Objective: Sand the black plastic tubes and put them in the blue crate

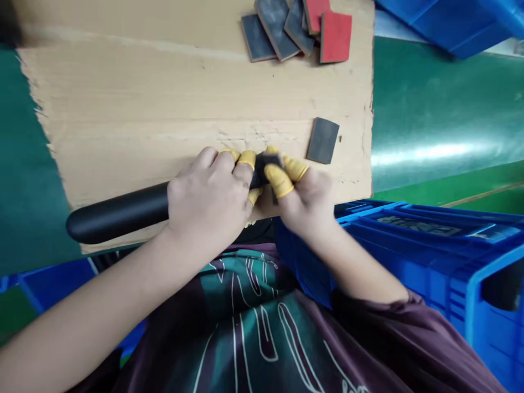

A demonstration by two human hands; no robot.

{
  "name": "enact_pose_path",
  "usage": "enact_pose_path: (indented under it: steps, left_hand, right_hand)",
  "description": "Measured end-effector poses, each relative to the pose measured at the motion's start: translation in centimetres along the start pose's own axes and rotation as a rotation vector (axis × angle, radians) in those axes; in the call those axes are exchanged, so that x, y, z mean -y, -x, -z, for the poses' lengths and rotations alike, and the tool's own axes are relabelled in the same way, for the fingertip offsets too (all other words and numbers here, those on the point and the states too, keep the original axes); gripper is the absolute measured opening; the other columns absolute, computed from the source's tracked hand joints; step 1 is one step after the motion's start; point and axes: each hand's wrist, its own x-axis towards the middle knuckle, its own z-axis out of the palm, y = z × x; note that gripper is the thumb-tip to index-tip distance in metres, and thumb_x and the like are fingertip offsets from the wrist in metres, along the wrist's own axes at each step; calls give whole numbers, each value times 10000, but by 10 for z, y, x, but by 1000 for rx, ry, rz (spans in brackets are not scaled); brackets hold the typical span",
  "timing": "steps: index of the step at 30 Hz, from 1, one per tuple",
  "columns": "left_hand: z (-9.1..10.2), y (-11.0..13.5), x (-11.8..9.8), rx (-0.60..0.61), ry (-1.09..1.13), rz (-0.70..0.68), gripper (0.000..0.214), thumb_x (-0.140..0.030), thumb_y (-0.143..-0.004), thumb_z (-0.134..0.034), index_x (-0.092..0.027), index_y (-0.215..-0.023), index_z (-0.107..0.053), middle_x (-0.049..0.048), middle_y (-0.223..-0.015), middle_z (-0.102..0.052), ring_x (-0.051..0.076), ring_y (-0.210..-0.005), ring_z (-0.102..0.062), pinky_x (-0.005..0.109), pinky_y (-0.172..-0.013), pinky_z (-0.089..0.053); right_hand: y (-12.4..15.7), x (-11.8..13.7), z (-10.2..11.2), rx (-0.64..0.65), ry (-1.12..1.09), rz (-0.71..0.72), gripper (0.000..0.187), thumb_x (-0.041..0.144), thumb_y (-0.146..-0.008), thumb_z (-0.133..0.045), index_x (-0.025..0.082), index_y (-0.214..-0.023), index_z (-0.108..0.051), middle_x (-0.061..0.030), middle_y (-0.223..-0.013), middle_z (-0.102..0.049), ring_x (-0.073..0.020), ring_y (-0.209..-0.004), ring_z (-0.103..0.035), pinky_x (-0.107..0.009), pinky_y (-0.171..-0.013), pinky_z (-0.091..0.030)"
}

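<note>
My left hand [210,188] is wrapped round a black rounded tube [123,212], which lies at a slant with its smooth end toward the left. Yellow finger covers sit on several fingertips of both hands. At the tube's right end, my right hand [305,191] pinches a small dark sanding pad [273,159] against the black surface; it is blurred and partly hidden by the fingers. Another dark grey sanding pad [323,141] lies flat on the cardboard, just right of and above my right hand.
A cardboard sheet [143,98] covers part of the green tabletop [442,103]. At its far edge lie several dark pads [276,27] and red pads [335,37]. Blue plastic crates [429,234] stand at the lower right, with another blue bin [458,24] at the upper right.
</note>
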Motion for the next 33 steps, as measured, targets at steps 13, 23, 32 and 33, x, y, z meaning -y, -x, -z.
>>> enact_pose_path:
  steps: [13,23,32,33]
  left_hand:
    - [-2,3,3,-14,-25,54,285,-352,-858,-555,-237,-1079,-694,93,-1031,-635,302,-1147,-540,367,-783,-489]
    - [7,14,19,-6,18,75,425,-276,-842,-596,-216,-1262,-624,114,-1157,-623,323,-1212,-546,386,-869,-511]
    - [3,32,26,51,-76,158,455,-330,-869,-544,-201,-1300,-609,132,-1141,-609,321,-1165,-564,358,-767,-512]
    - [3,31,25,50,-77,162,452,-340,-871,-541,-201,-1295,-610,134,-1145,-606,324,-1168,-561,359,-758,-513]
  right_hand:
    - [29,-31,6,-343,6,-10,276,392,-951,-620,241,-1121,-777,-57,-1039,-815,-236,-916,-791,-371,-860,-660]
    - [10,-17,-16,-109,32,140,323,381,-942,-599,187,-1138,-767,-68,-955,-821,-175,-752,-778,-274,-750,-654]
    - [15,4,-30,-28,-67,30,334,350,-956,-559,186,-1198,-719,-98,-1149,-787,-204,-969,-784,-314,-846,-655]
    - [15,6,-31,-3,-40,43,329,348,-963,-545,195,-1193,-724,-91,-1144,-789,-202,-951,-787,-309,-833,-658]
